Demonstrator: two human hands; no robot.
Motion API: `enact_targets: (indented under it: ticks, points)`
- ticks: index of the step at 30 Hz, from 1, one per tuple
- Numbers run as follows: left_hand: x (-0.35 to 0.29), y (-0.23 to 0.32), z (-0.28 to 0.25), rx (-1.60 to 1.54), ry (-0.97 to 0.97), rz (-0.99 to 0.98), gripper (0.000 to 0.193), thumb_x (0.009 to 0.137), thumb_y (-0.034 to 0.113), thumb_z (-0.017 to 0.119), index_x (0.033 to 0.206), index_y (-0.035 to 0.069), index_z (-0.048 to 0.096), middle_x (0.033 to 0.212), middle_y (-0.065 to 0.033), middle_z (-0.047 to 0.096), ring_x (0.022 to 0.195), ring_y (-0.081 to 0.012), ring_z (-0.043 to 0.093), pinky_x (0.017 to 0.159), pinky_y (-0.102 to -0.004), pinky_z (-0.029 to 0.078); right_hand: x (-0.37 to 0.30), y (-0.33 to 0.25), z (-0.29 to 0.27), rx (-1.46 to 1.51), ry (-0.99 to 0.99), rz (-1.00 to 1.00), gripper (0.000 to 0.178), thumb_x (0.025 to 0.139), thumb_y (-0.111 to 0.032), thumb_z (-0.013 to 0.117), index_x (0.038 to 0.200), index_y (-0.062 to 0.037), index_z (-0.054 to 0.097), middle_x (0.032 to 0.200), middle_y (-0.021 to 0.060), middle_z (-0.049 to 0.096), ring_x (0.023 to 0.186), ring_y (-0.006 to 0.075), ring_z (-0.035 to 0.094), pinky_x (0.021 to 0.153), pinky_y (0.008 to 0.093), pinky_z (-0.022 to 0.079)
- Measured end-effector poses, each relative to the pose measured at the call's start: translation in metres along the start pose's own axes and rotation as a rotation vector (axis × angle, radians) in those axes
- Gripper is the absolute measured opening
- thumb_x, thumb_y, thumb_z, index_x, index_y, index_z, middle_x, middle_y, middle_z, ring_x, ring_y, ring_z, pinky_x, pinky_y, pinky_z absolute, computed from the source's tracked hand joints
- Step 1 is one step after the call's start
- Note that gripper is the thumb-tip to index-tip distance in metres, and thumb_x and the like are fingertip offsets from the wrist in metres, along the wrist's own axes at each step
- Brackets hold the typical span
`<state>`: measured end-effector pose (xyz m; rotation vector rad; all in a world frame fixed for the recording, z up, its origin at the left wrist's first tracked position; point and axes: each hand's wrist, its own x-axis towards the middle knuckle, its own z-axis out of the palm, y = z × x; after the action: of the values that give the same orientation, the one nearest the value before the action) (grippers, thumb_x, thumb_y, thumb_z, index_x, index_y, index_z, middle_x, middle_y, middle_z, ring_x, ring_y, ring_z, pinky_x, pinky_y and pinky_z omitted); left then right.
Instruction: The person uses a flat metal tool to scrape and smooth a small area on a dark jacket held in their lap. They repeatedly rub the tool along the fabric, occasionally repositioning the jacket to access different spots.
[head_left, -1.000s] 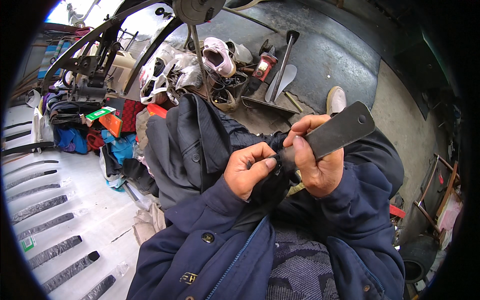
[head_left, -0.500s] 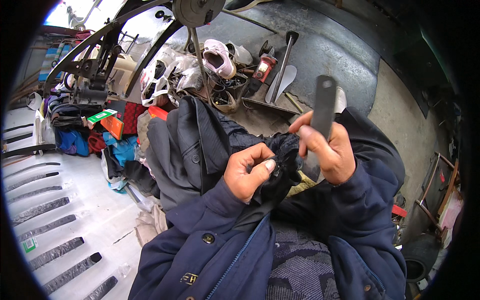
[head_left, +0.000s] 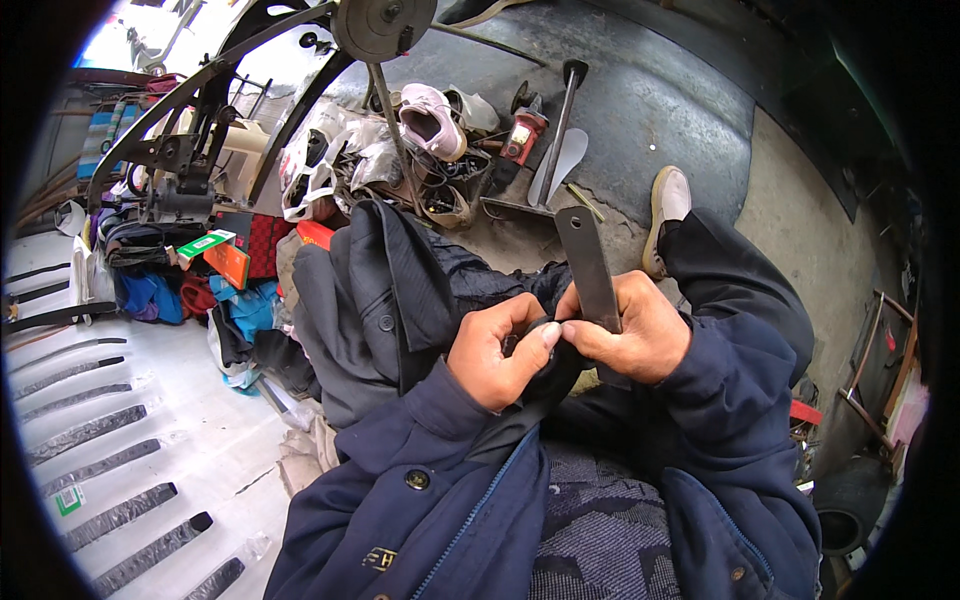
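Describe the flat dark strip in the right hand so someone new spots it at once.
Find the dark grey buttoned garment left of centre; right of it come the bare left hand, then the bare right hand. Pointing up from the latter is the flat, dark, metal-looking strip. Unlike the crumpled black cloth beside it, it is straight-edged, with a round hole near its top.

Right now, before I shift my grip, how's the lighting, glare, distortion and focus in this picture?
In the head view, glare washes out the upper left near the black metal machine; the right edge, around the dark round object, falls into shadow; the fisheye rim is black; the left hand, right hand and flat dark tool look reasonably sharp.
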<state>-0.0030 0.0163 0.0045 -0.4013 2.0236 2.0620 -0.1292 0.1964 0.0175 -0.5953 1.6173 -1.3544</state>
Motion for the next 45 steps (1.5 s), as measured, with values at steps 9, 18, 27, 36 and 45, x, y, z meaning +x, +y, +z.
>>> enact_targets:
  ticks: [9,18,27,36,45]
  points:
    - [0.000,-0.002,-0.002,-0.102,-0.033,-0.023,0.021,0.099,0.020,0.062,0.087,0.003,0.060,0.078,0.0039,0.055,0.071,-0.0027,0.046,0.063,-0.0220,0.038,0.000,0.005,-0.003,-0.048,-0.031,0.006,0.022,0.091,-0.020,0.074,0.090,0.0007,0.068,0.068,0.0053,0.064,0.064,0.0096,0.057,0.059,0.0298,0.046]
    - [-0.001,-0.002,-0.007,-0.384,-0.042,-0.019,0.021,0.096,0.024,0.060,0.089,0.004,0.060,0.077,0.0062,0.053,0.070,-0.0014,0.040,0.065,-0.0206,0.031,0.004,0.015,0.007,0.437,-0.068,0.100,0.023,0.095,-0.023,0.074,0.094,-0.0018,0.066,0.078,0.0013,0.064,0.070,0.0090,0.058,0.065,0.0263,0.046]
    - [0.000,-0.008,-0.005,-0.385,-0.041,-0.034,0.021,0.097,0.022,0.057,0.091,0.002,0.060,0.082,0.0035,0.058,0.074,-0.0030,0.046,0.069,-0.0216,0.038,0.001,0.004,0.001,0.515,0.145,0.039,0.026,0.099,-0.023,0.062,0.112,-0.0004,0.063,0.077,0.0028,0.061,0.070,0.0117,0.059,0.067,0.0279,0.049]
    - [0.004,-0.004,0.000,-0.326,-0.054,-0.039,0.012,0.097,0.010,0.053,0.090,0.003,0.058,0.080,0.0070,0.052,0.076,-0.0020,0.042,0.067,-0.0219,0.036,0.002,0.001,0.022,0.319,0.347,-0.378,0.038,0.093,-0.010,0.054,0.129,-0.0013,0.046,0.098,0.0121,0.060,0.090,0.0224,0.064,0.088,0.0364,0.052]
    - [0.006,-0.004,0.002,-0.289,-0.048,-0.057,0.012,0.097,0.009,0.055,0.087,0.003,0.058,0.077,0.0080,0.049,0.072,-0.0011,0.040,0.064,-0.0215,0.034,0.006,0.007,0.024,0.138,0.388,-0.518,0.032,0.094,0.005,0.057,0.126,0.0018,0.052,0.106,0.0099,0.060,0.096,0.0139,0.060,0.084,0.0288,0.050]
